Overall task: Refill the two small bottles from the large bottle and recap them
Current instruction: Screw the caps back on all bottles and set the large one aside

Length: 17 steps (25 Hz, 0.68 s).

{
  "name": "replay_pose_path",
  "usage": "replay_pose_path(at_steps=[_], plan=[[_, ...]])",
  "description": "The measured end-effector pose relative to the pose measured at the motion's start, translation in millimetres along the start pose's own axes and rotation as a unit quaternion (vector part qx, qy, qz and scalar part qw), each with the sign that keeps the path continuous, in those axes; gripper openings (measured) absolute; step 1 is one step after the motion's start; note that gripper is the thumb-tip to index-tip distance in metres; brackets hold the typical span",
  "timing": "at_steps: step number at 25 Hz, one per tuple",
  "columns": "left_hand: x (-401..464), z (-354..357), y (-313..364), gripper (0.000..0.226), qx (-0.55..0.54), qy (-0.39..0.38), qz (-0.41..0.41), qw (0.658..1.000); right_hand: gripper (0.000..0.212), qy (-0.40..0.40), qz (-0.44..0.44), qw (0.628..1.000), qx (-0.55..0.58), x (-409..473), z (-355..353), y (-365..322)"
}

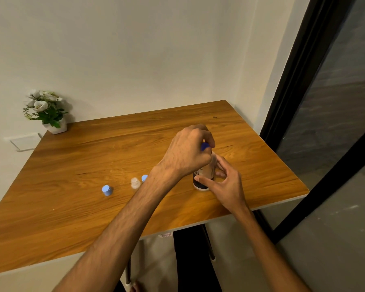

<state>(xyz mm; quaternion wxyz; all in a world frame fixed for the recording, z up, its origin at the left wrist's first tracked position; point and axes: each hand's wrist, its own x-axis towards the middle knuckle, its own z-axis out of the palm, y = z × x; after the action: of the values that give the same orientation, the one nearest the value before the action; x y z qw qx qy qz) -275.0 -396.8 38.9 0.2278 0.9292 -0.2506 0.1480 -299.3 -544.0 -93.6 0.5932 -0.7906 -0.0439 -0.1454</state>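
Large bottle (202,178) stands upright, right of centre on the tabletop (93,157). Right hand (223,182) steadies its base; left hand (188,152) grip clamped on its dark-blue cap (205,146). Step judged: uncapping or recapping, unclear. Open small bottle (135,183) stands left; next needs careful pouring.

Wooden table (93,207) is standing against an off-white wall (135,49). A potted white-flowered plant (45,110) is sitting at its far left corner. A dark-framed glass door (335,102) is running along the right.
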Motion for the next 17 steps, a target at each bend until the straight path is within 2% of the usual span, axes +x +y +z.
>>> replay_pose_path(at_steps=[4,7,12,15,17], plan=[[3,6,1,0.021,0.001,0.047,-0.028,0.999,0.09,0.011,-0.002,1.0,-0.009,2,-2,1],[7,8,0,0.009,-0.026,0.034,-0.019,0.999,0.091,0.014,-0.003,1.0,-0.01,4,-4,3],[5,8,0,0.012,-0.033,0.028,-0.005,0.999,0.091,0.026,-0.007,0.999,-0.037,1,-3,9],[0,8,-2,0.017,-0.038,0.053,-0.007,0.998,0.102,0.014,0.005,0.998,-0.058,-6,-1,8],[-6,5,-6,0.02,-0.059,0.08,-0.013,0.995,0.106,0.048,0.002,0.997,-0.059,-16,-1,3]])
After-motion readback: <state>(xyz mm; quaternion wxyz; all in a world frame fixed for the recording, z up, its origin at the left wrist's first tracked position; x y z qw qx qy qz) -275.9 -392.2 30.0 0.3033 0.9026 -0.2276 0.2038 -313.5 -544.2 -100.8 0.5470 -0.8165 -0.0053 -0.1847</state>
